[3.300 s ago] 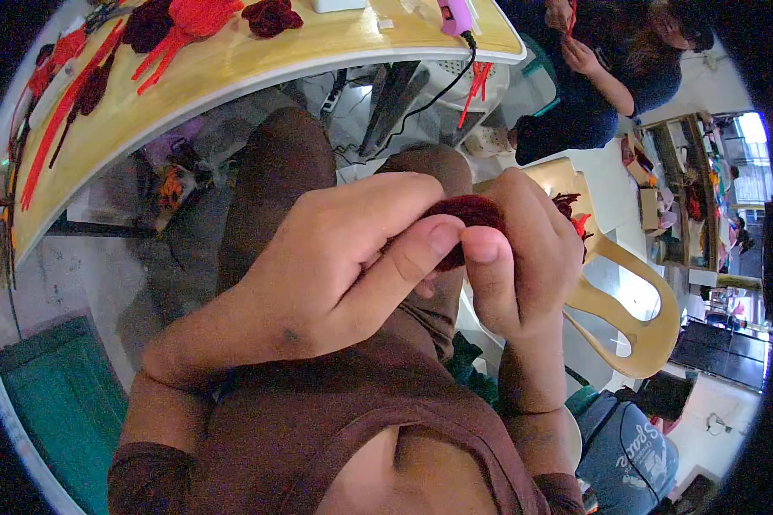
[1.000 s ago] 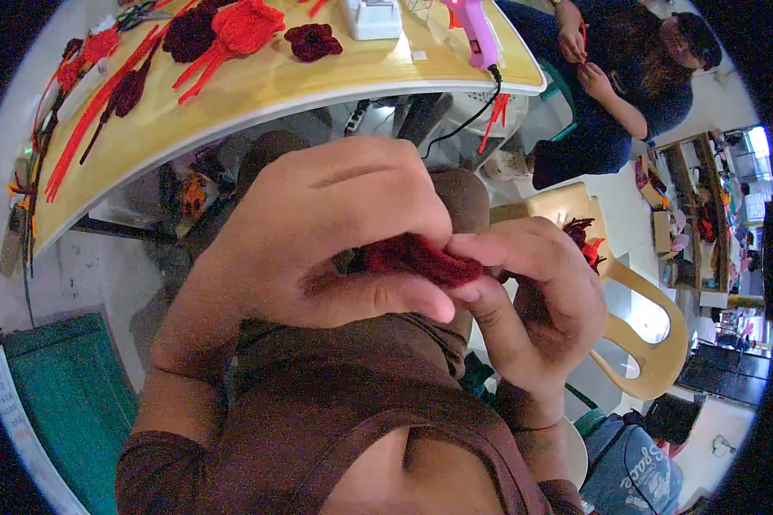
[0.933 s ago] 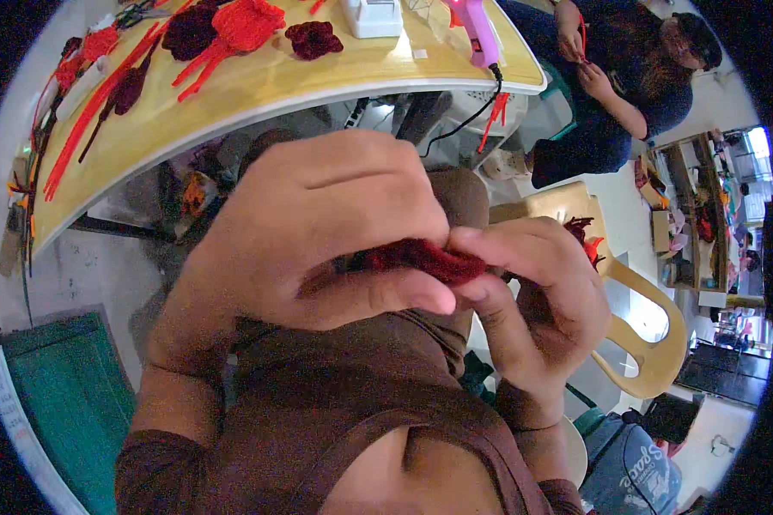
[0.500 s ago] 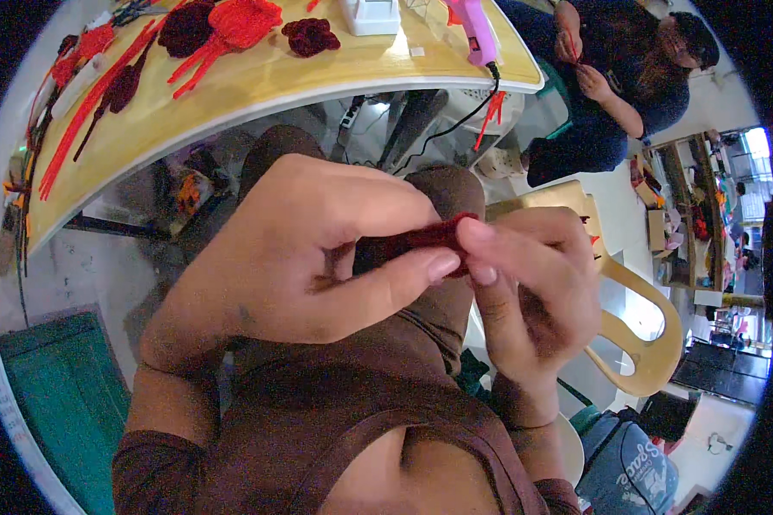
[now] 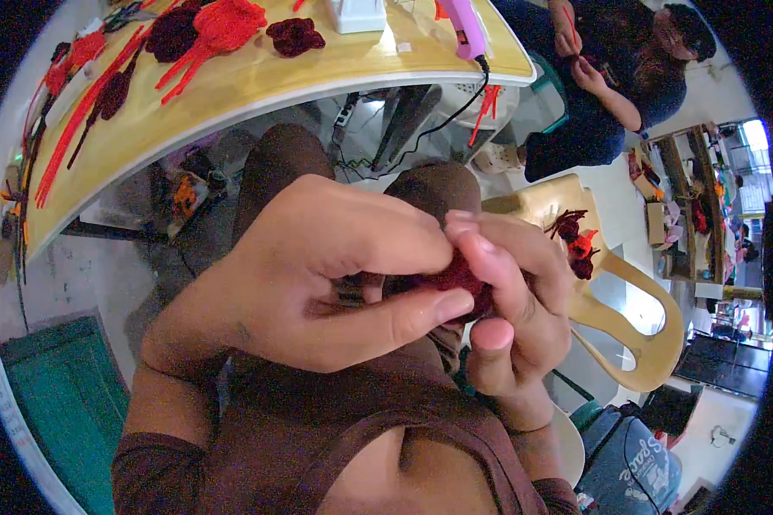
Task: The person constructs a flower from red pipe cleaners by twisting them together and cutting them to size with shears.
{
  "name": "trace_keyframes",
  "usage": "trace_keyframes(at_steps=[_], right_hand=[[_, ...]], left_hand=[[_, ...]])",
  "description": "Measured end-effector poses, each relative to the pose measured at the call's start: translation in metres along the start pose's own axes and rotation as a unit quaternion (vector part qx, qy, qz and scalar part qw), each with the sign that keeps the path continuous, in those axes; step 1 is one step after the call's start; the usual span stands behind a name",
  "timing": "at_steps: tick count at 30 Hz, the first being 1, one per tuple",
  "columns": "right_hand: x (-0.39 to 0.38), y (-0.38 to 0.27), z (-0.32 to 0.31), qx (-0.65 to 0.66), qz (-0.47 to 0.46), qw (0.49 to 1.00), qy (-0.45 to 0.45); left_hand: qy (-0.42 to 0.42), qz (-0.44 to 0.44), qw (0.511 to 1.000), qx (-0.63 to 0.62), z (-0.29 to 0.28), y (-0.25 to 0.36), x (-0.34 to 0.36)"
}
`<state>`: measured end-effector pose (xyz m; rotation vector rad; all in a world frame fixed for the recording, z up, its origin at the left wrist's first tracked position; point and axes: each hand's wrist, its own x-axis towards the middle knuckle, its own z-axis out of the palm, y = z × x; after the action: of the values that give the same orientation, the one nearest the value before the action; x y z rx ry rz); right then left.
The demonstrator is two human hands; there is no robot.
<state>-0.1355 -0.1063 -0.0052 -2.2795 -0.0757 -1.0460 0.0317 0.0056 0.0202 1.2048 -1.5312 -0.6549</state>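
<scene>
Both hands work close to the chest in the head view: left hand (image 5: pixel 318 283) curls over a dark red fuzzy piece (image 5: pixel 457 279), thumb pressing it from below; right hand (image 5: pixel 515 300) pinches it from the other side w/ fingertips, so the piece sits between them above the lap, mostly hidden. Judged risk: grip is fingertip-only on a small soft thing; one slip and it probably drops to the lap or floor, away from the yellow table (image 5: pixel 258 81) & the pink glue gun (image 5: pixel 461 21).
</scene>
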Motion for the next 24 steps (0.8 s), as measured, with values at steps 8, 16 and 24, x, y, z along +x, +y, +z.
trace_keyframes(at_steps=[8,16,24], right_hand=[[-0.006,-0.006,0.005,0.062,0.049,0.996,0.035],[-0.005,-0.009,-0.003,-0.053,0.045,0.997,0.020],[-0.012,-0.015,0.000,-0.113,0.021,0.993,0.010]], left_hand=[[-0.010,-0.023,0.999,0.032,0.005,0.004,0.004],[0.025,-0.109,0.993,-0.048,0.010,0.007,0.005],[-0.002,0.003,1.000,0.014,0.011,-0.002,0.005]])
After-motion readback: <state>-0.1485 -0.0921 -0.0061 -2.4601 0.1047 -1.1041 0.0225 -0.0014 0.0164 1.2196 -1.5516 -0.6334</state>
